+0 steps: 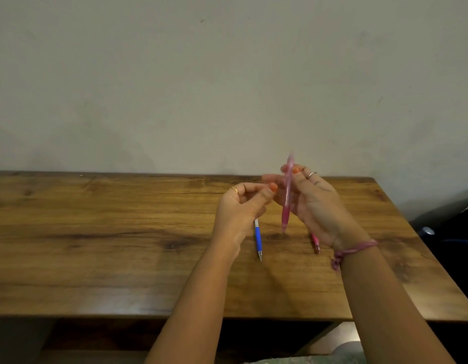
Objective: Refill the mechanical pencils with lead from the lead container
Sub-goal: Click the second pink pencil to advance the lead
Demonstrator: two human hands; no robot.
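Right hand (315, 203) raised above the wooden table (101, 232), fingers curled round a pink mechanical pencil (287, 195) and pinching it near its upper half. Pencil held almost upright, tip pointing down toward the table, top end blurred against the wall (201, 74). Silver ring (312, 174) on one finger, pink thread bracelet (351, 252) at the wrist.

Left hand (240, 208) just left of the pink mechanical pencil, thumb and forefinger drawn together in a small pinch close to the barrel; whether anything is held between them cannot be told. Gold ring (234, 190) on a finger.

Blue mechanical pencil (258, 239) lying flat on the table, below and left of the pink mechanical pencil, tip pointing toward the near edge, upper end hidden behind the left hand. Second pink pencil (316, 244) lying on the table below and right of the held one, mostly hidden behind the right wrist.

Lead container nowhere to be made out.
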